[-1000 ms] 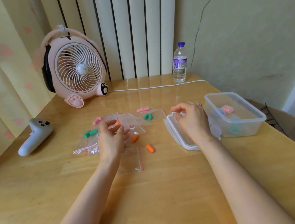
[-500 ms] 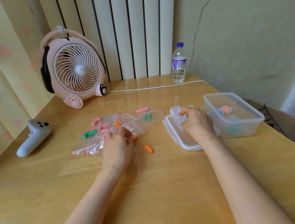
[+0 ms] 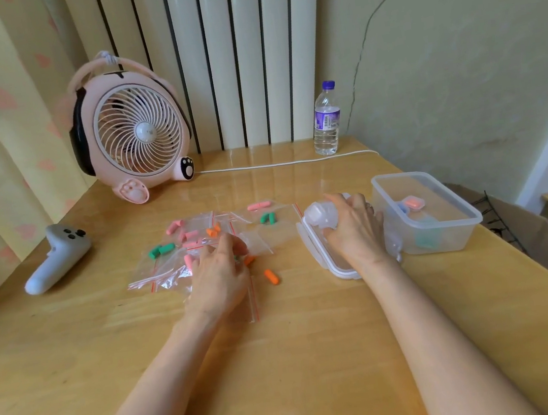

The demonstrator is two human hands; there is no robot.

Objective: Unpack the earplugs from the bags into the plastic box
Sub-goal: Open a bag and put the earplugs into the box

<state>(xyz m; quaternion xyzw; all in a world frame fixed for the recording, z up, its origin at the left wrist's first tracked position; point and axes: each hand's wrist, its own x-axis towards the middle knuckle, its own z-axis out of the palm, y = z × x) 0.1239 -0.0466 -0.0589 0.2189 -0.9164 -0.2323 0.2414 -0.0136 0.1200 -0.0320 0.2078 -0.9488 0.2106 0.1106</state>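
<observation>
Fingers (image 3: 234, 246) of the left hand (image 3: 219, 278) are bent down onto the pile of clear bags (image 3: 167, 275) in the middle of the table (image 3: 284, 361). From my feed I cannot tell whether they pinch a bag or only press on it. The right hand (image 3: 354, 228) rests on the lid (image 3: 342, 271), which lies flat just left of the plastic box (image 3: 380, 184). Its fingers are curled round a clear plastic piece (image 3: 315, 214) at the lid's far end. I cannot say if that piece is an empty bag or a clip of the lid.

Most earplugs sit in the bags: pink ones (image 3: 175, 226) and a green pair (image 3: 162, 250) on the left, orange ones (image 3: 213, 231) in the centre, a second green pair (image 3: 268, 217) and a pink one (image 3: 258, 205) farther back. One loose orange earplug (image 3: 271, 276) lies on the bare wood just right of the left hand, and another (image 3: 250, 260) peeks out from beside it. I see a pink-orange plug (image 3: 415, 203) inside the open box and something green (image 3: 425, 242) low behind its wall.

A pink fan (image 3: 139, 134) stands at the back left, its white cable (image 3: 288, 163) running along the rear edge past a water bottle (image 3: 325, 121). A grey controller (image 3: 56, 258) lies at the left.
</observation>
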